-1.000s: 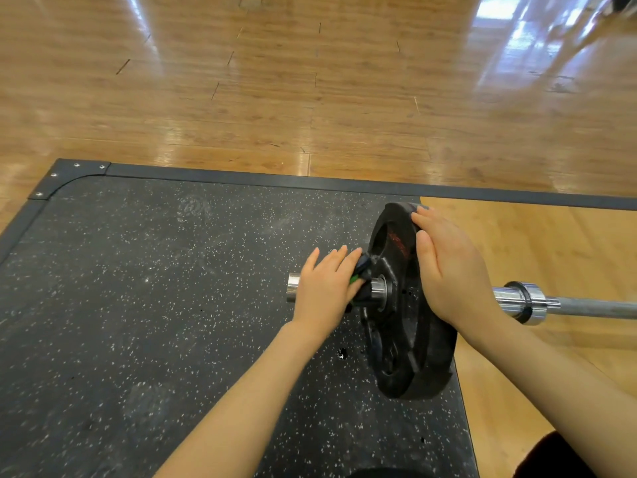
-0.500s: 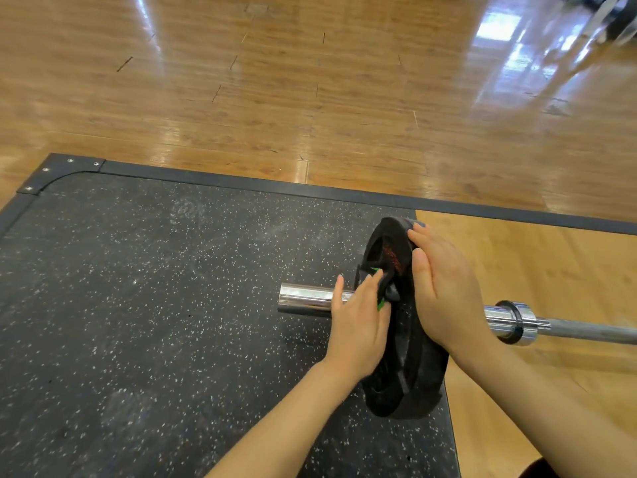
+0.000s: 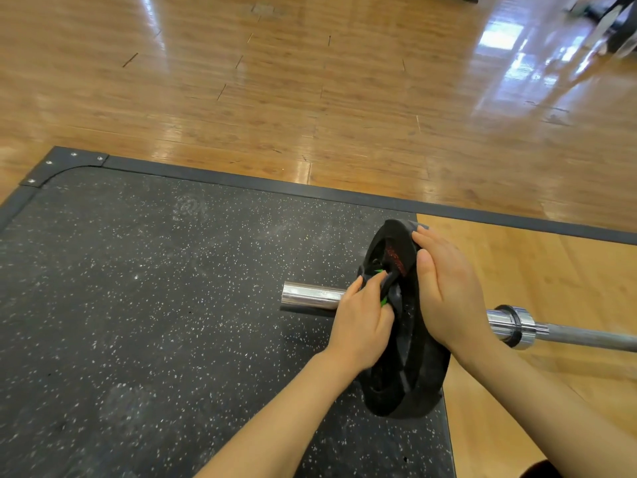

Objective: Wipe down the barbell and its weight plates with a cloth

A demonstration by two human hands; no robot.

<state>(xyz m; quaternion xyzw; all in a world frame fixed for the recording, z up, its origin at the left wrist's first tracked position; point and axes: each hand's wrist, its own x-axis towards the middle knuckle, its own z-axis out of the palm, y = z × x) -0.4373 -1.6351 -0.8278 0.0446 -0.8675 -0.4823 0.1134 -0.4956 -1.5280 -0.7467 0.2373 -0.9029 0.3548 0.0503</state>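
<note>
A black weight plate stands upright on the chrome sleeve of the barbell, its lower rim on the mat. The grey barbell shaft runs off to the right past a chrome shoulder. My left hand grips a black clamp collar with green tabs on the sleeve, tight against the plate's left face. My right hand lies flat, fingers straight, over the plate's upper rim and right face. No cloth is in view.
The plate sits near the right edge of a black speckled rubber mat framed by a dark strip. A wooden platform panel lies to the right. Glossy wood floor stretches beyond.
The plate and clamp collar have slid right along the sleeve, baring more chrome at its left end. My left hand followed them; my right hand stayed on the plate.
</note>
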